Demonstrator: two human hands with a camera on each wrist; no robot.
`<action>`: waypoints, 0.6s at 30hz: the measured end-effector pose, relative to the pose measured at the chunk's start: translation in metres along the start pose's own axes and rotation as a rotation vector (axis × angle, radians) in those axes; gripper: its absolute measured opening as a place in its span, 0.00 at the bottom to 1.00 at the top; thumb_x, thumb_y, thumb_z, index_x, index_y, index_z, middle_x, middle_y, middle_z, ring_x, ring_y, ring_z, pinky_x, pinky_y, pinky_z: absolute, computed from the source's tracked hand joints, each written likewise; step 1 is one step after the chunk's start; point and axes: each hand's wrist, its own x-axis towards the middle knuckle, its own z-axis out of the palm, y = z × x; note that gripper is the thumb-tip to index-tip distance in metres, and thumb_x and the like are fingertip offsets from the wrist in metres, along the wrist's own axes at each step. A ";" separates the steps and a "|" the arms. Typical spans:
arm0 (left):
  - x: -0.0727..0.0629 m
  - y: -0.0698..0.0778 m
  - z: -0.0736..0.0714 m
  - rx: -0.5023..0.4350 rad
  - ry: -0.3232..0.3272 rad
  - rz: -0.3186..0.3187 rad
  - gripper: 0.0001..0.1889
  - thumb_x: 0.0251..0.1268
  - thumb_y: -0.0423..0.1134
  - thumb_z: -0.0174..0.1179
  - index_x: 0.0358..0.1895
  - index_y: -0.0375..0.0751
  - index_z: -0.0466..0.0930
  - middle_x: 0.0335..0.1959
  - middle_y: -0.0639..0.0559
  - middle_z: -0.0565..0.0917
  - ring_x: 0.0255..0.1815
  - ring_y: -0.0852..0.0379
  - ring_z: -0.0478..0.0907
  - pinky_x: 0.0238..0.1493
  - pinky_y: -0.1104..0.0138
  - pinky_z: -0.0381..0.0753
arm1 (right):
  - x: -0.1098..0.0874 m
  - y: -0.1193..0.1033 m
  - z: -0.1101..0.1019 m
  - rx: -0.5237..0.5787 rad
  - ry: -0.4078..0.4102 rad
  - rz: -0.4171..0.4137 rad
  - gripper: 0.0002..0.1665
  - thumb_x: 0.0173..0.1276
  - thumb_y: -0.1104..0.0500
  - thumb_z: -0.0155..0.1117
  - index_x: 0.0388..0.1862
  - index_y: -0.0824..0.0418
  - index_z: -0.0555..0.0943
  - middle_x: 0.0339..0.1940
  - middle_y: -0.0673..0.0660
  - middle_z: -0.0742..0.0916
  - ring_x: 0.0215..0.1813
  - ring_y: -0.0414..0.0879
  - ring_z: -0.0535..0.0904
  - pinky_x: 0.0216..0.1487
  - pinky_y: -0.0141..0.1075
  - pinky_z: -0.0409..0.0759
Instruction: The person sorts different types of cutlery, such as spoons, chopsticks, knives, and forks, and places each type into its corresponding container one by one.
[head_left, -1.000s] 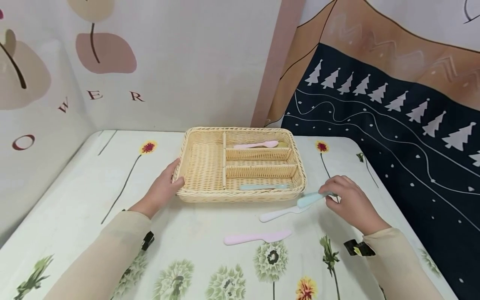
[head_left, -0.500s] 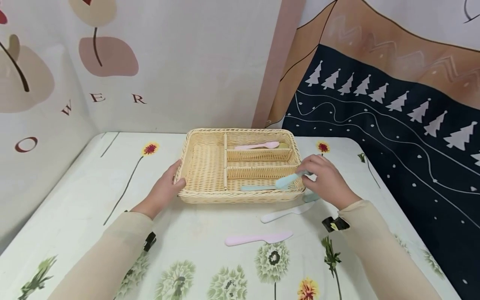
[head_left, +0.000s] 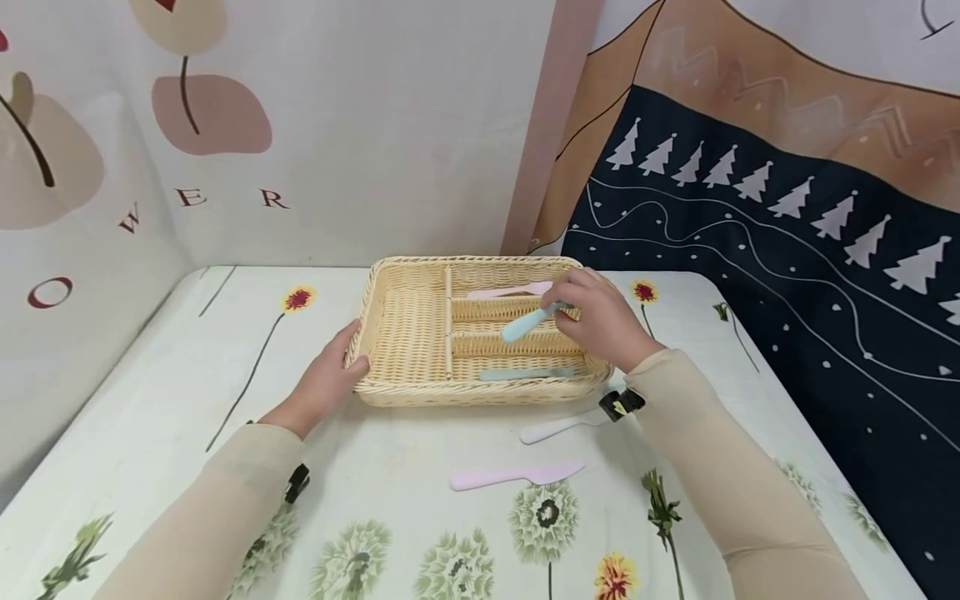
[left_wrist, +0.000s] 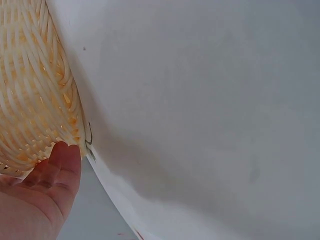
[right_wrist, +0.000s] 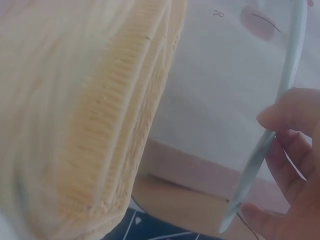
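A wicker cutlery basket (head_left: pixel 408 393) with a wide left section and several narrower compartments stands on the table. My left hand (head_left: pixel 326 379) holds its left end, thumb at the front corner; in the left wrist view the fingertips (left_wrist: pixel 67 155) meet the woven outer wall. Over the narrow compartments, my right hand (head_left: pixel 596 317) pinches a light blue utensil (head_left: pixel 527 323), its rounded end pointing left. The right wrist view shows this slim utensil (right_wrist: pixel 255 160) edge-on between thumb and fingers; I cannot tell its kind. A pink spoon (head_left: pixel 510 291) lies in the back compartment, a light blue utensil (head_left: pixel 525 374) in the front one.
A pink knife (head_left: pixel 517 476) and a pale lilac knife (head_left: pixel 558 428) lie on the flowered tablecloth (head_left: pixel 397 467) before the basket. The right forearm partly covers the lilac one. Printed curtains (head_left: pixel 405 133) hang right behind the table.
My right hand has carried the light blue utensil from the table right of the basket leftward and back, over the narrow compartments. My left hand has stayed at the basket's left end.
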 end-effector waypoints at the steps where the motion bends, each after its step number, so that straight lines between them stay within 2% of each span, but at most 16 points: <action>1: 0.000 0.000 0.000 0.000 0.000 0.000 0.40 0.67 0.38 0.43 0.78 0.40 0.34 0.78 0.37 0.42 0.77 0.38 0.41 0.73 0.44 0.45 | 0.004 -0.001 0.001 -0.001 -0.004 -0.001 0.12 0.57 0.72 0.66 0.37 0.59 0.85 0.42 0.54 0.83 0.50 0.51 0.74 0.60 0.50 0.70; 9: 0.001 -0.001 0.001 0.001 -0.003 -0.005 0.40 0.66 0.38 0.43 0.78 0.40 0.34 0.78 0.37 0.42 0.77 0.38 0.42 0.73 0.45 0.45 | 0.031 -0.012 0.013 -0.024 -0.066 -0.011 0.12 0.59 0.70 0.66 0.38 0.56 0.86 0.44 0.52 0.84 0.57 0.51 0.74 0.63 0.49 0.68; 13: 0.001 -0.001 0.001 0.007 0.000 0.000 0.40 0.65 0.39 0.43 0.78 0.39 0.34 0.78 0.36 0.43 0.77 0.38 0.43 0.73 0.45 0.46 | 0.044 -0.016 0.021 -0.037 -0.095 -0.015 0.12 0.60 0.68 0.66 0.39 0.53 0.86 0.44 0.51 0.83 0.53 0.49 0.74 0.59 0.47 0.70; 18: 0.001 -0.002 0.001 0.011 0.000 0.005 0.40 0.65 0.39 0.42 0.78 0.39 0.34 0.78 0.35 0.44 0.77 0.38 0.45 0.72 0.45 0.48 | 0.057 -0.023 0.029 -0.045 -0.111 -0.059 0.12 0.61 0.68 0.65 0.39 0.54 0.86 0.44 0.51 0.84 0.48 0.48 0.74 0.54 0.43 0.71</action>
